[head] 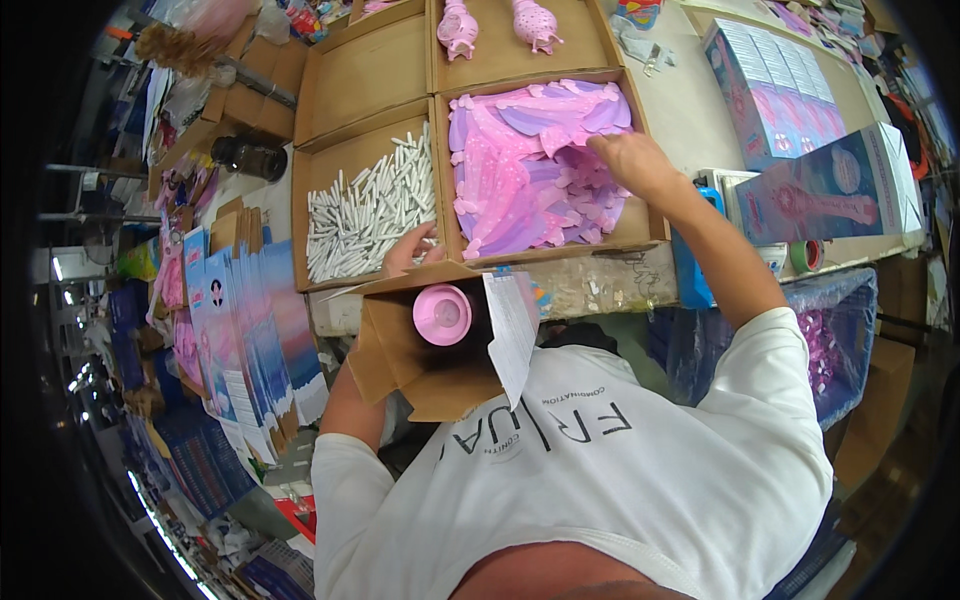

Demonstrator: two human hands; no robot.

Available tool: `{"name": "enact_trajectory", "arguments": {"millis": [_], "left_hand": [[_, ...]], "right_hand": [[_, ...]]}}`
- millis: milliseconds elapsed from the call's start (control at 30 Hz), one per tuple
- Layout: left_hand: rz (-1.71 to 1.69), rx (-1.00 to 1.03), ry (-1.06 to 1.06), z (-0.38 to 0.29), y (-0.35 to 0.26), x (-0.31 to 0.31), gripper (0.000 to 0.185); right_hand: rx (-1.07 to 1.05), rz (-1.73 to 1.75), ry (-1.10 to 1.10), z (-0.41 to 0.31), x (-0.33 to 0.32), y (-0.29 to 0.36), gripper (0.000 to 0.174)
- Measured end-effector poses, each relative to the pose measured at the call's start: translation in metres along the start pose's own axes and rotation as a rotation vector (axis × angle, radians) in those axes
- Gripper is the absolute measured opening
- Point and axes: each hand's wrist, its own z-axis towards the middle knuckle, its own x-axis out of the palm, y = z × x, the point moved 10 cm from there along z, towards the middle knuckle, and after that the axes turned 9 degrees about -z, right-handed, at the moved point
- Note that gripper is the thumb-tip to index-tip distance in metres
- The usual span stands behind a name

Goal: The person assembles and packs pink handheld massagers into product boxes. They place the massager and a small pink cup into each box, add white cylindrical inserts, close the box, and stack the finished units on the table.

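My right hand (634, 161) reaches into a cardboard tray (651, 210) of pink and purple wing- or skirt-shaped pieces (517, 172). Its fingertips touch a pink piece near the tray's right side; whether they grip it is unclear. At the lower right corner of the neighbouring tray of small white sticks (367, 217), my left hand (411, 249) has its fingers bent over the sticks; its hold is unclear. An open cardboard box (442, 382) stands upright between my left forearm and my chest, partly hiding that arm. Inside it shows the round end of a pink plastic item (442, 315).
Two pink plastic toy parts (534, 28) lie in the upper tray. Printed boxes (780, 97) and a larger printed box (817, 191) stand right. Flattened printed cartons (240, 337) are stacked left, below a dark bottle (251, 159). A lined blue crate (832, 345) stands lower right.
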Motion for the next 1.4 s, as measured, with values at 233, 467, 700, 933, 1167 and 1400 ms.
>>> {"name": "enact_trajectory", "arguments": {"millis": [233, 467, 700, 933, 1167, 1400], "left_hand": [[0.148, 0.421, 0.005, 0.033, -0.125, -0.001, 0.077], [-0.319, 0.366, 0.149, 0.052, -0.157, 0.002, 0.081], [-0.479, -0.070, 0.260, 0.035, -0.082, 0.000, 0.033], [-0.541, -0.104, -0.073, 0.017, -0.073, -0.047, 0.029], [-0.854, -0.082, -0.296, -0.002, -0.039, -0.061, 0.016], [-1.306, -0.079, -0.381, 0.009, -0.028, -0.044, 0.012]], "right_hand": [[-0.107, 0.166, -0.171, 0.033, -0.115, 0.034, 0.021], [-0.294, 0.475, -0.228, 0.066, -0.147, 0.108, 0.020], [-0.124, 0.909, -0.144, 0.087, -0.115, 0.119, 0.021], [-0.025, 0.849, 0.035, 0.090, -0.064, 0.107, 0.025], [0.312, 1.075, 0.042, 0.073, -0.055, 0.060, 0.026], [0.332, 1.902, 0.011, 0.065, -0.026, 0.102, 0.031]]}}
